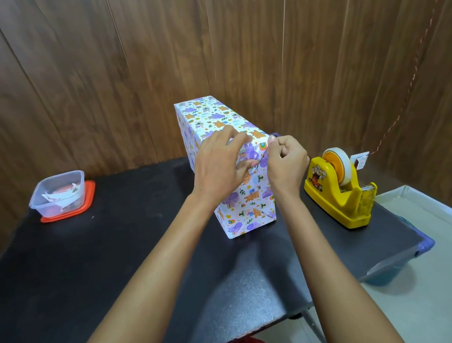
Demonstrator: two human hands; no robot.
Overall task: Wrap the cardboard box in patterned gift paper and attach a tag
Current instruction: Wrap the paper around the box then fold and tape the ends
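On the black table, I am watching the left hand pressing relaxed fingers on the wrapped box, while the right hand is pinching the gift paper at its top corner.

The box stands on edge on the black table, tall and narrow, its length running away toward the wooden wall, its far end close to the wall. Gift paper covers every side that shows: white, printed with purple and orange animals, small rainbows, stars and leaves. On the near end the paper is folded in, with slanting creases across the face. The tag, a small white card, sits well to the right of the box on a red-and-white twisted string that rises up the wall.
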